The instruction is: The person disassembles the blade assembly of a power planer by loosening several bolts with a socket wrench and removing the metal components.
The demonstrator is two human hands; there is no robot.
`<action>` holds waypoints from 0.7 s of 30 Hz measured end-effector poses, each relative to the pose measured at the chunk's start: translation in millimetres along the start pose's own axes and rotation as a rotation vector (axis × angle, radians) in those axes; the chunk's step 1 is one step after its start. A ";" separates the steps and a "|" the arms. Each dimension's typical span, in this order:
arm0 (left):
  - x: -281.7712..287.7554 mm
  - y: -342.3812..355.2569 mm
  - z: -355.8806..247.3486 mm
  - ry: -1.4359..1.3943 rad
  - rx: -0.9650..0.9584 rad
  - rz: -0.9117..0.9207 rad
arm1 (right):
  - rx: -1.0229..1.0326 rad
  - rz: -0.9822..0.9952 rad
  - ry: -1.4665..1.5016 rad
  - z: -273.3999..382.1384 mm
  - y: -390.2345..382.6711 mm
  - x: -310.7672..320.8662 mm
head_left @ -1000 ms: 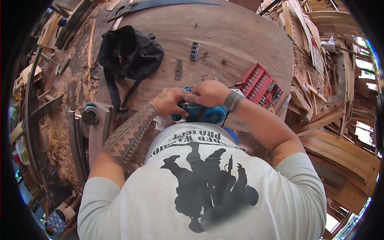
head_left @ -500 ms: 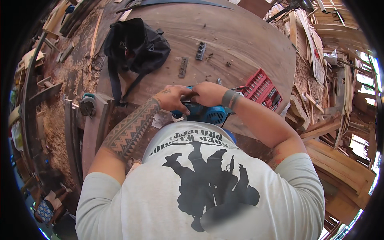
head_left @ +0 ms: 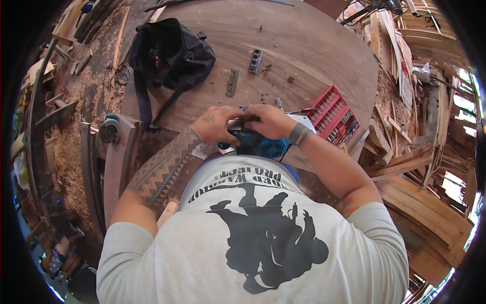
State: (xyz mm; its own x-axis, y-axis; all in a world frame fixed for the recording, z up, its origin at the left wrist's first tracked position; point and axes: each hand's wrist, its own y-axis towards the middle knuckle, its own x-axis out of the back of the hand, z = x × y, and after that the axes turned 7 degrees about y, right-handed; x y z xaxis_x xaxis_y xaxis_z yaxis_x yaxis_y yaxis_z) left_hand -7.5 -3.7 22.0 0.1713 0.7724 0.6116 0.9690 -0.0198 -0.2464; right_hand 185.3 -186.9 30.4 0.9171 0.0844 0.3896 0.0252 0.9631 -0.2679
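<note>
A teal power tool (head_left: 246,142) with a round, vented motor housing (head_left: 273,146) lies at the near edge of the table, close against my shirt. My left hand (head_left: 218,125) is curled over its left part, thumb on the near side. From the right, my right hand (head_left: 269,121) bends over the tool's top, fingers drawn in beside the left fingertips. A bit of bare metal shows between the hands; anything small in the right fingers is hidden. Beyond the right hand stands a small shiny metal piece (head_left: 279,103).
A red socket case (head_left: 331,114) lies open at right, with a white flat piece (head_left: 304,121) beside it. Two dark metal bars (head_left: 232,82) and small loose parts lie on the wooden table (head_left: 309,45). A black bag (head_left: 174,58) rests at left. Stacked boards (head_left: 425,218) stand right.
My right hand has turned slightly and its wrist has dropped a little nearer to me, baring more of the white piece. The left hand stays on the tool.
</note>
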 end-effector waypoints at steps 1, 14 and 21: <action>-1.3 -3.8 -3.3 -0.004 0.003 0.010 | -0.006 0.000 0.009 -0.7 -0.3 0.5; -11.9 -38.8 -24.8 0.318 -0.223 -0.322 | -0.173 0.175 0.347 -16.8 13.8 20.1; -14.2 -32.7 -33.4 0.314 -0.164 -0.321 | -0.119 0.178 0.459 -29.3 19.0 22.5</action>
State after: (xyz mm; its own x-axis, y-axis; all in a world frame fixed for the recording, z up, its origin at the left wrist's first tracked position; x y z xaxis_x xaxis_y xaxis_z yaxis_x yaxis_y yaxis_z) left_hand -35.7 -35.2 46.5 -0.1202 0.5271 0.8412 0.9927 0.0690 0.0986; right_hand 218.1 -174.2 8.2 0.9909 0.0977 -0.0921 -0.1268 0.9061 -0.4037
